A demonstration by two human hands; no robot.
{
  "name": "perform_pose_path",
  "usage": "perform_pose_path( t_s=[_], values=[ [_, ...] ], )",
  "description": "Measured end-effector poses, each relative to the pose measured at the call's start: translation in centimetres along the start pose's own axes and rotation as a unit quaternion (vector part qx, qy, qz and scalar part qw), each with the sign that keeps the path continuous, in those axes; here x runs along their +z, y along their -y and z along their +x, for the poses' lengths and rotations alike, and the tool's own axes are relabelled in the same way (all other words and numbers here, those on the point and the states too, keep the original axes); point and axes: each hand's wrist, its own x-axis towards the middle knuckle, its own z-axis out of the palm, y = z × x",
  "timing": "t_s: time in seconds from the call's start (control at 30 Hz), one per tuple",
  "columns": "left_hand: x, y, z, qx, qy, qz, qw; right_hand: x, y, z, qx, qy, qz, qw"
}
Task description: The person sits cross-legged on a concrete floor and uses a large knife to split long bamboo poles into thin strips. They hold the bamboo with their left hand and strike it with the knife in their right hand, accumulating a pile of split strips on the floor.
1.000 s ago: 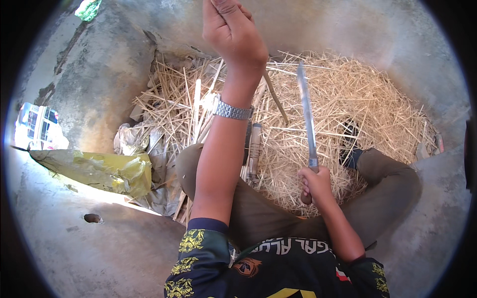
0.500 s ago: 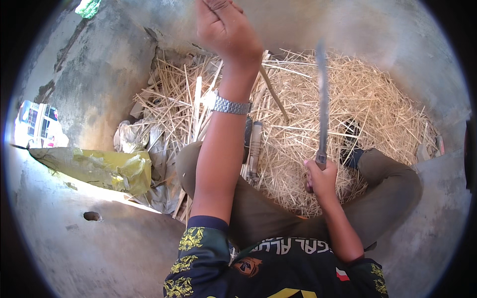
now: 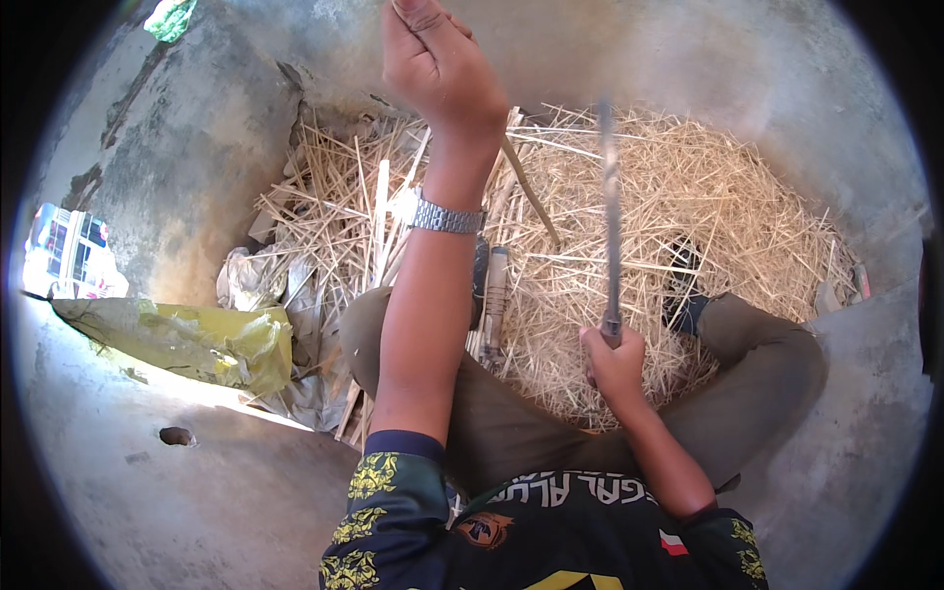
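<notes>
Two hands are at work over a heap of straw-like shavings (image 3: pixel 688 226) on the concrete floor (image 3: pixel 197 492), where the person sits with knees spread.

On the far left, a crumpled yellow bag (image 3: pixel 197 339) lies on the floor, well apart from the work. The left hand (image 3: pixel 438 69) is raised high, near the top edge, with a metal watch (image 3: pixel 447 218) on the wrist. Its fingers are curled shut around the top of a thin stick (image 3: pixel 526 187), which slants down and to the right from under the hand toward the shavings. Between the knees lies a pale, handle-like tool (image 3: pixel 495 295); what it is cannot be told.

To the right, the right hand (image 3: pixel 615 359) is closed in a fist on the handle of a long blade (image 3: pixel 610 216), which stands nearly upright and looks blurred, so it seems to be in motion.

Judging by the heap, the step in hand appears to be paring the stick into slivers. The next move probably calls for bringing the blade's edge against the stick at a shallow angle, well clear of the left fingers.

Against the frame a second ago, the blade has swung from a leftward lean to almost vertical, and its top has moved right. The left hand has stayed raised in much the same place, with the stick still slanting below it.
</notes>
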Motion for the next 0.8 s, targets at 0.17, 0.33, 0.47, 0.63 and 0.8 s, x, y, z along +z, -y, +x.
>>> perform_pose_path(
  t_s=[0.17, 0.33, 0.47, 0.63, 0.8],
  values=[
    [0.9, 0.2, -0.4, 0.04, 0.006, 0.028, 0.999, 0.7, -4.1, 2.0, 0.009, 0.03, 0.027, 0.999],
    [1.0, -0.9, -0.9, 0.009, 0.089, 0.001, 0.996, 0.3, -4.4, 4.4, 0.127, -0.002, -0.163, 0.978],
    [1.0, -0.4, -0.9, 0.032, 0.088, 0.015, 0.995, 0.9, -2.6, 4.6, -0.011, 0.008, -0.165, 0.986],
    [0.9, -0.1, -0.8, -0.021, 0.037, -0.039, 0.998, 4.1, 3.7, 5.1, -0.099, -0.003, -0.042, 0.994],
    [1.0, 0.1, -0.5, 0.016, 0.033, 0.001, 0.999, 2.4, -8.6, 10.5, 0.016, -0.02, -0.222, 0.975]
  ],
)
